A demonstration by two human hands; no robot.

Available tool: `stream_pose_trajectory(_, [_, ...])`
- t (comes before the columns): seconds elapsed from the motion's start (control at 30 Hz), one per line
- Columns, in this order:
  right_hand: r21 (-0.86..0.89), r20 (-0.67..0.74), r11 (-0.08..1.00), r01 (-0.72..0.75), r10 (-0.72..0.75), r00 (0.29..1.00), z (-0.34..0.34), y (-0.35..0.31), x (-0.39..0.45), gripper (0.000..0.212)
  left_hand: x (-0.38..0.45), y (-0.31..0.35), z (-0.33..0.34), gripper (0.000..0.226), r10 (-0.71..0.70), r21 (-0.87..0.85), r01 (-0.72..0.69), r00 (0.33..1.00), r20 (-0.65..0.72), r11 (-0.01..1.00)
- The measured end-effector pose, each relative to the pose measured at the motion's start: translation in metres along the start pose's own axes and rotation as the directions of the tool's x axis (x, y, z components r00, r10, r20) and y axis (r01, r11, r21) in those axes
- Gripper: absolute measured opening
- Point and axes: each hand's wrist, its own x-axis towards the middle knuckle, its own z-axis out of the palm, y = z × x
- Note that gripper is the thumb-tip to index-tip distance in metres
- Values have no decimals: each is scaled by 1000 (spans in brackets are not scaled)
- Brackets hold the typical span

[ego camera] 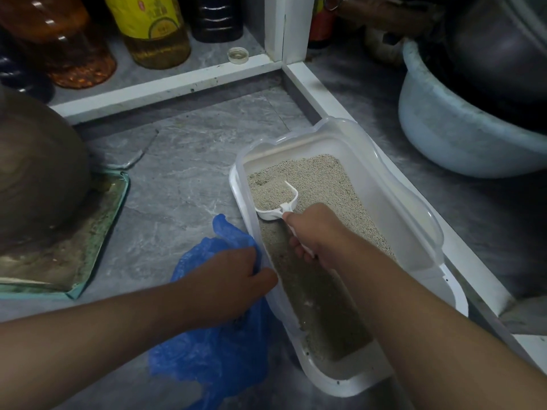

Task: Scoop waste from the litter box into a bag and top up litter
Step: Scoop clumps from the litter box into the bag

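Scooping stage: the right hand (318,232) grips the handle of the white scoop (276,202), its loaded bowl in the litter (325,184) at frame centre, while the left hand (233,279) clutches the blue bag (207,350) just beside the litter box (408,208). Emptying into the bag and topping up appear still to come. The scoop points toward the upper left; the box's long axis runs upper left to lower right.

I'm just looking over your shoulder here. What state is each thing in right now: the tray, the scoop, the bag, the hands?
Litter box: on the floor, partly filled with litter.
Scoop: bowl loaded with litter, low in the box.
Blue bag: crumpled on the floor, beside the box.
Right hand: grips the scoop handle.
Left hand: holds the bag's edge.
Bottle cap: lying loose on the shelf.
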Motion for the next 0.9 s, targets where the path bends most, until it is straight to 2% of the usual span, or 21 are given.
stream_pose_trajectory(0.3, [107, -49, 971, 212, -208, 977, 15, 29, 8, 40, 0, 1, -2, 34, -12, 23, 13, 999, -33, 1000])
stream_pose_trajectory(0.53, [253, -9, 950, 181, -185, 983, 26, 38, 0, 47, 1, -2, -2, 35, -7, -17, 7, 1000, -17, 1000])
stream_pose_trajectory(0.9, [221, -50, 952, 211, -205, 977, 18, 42, -10, 47, 3, -1, -1, 35, -3, -6, 3, 1000, -24, 1000])
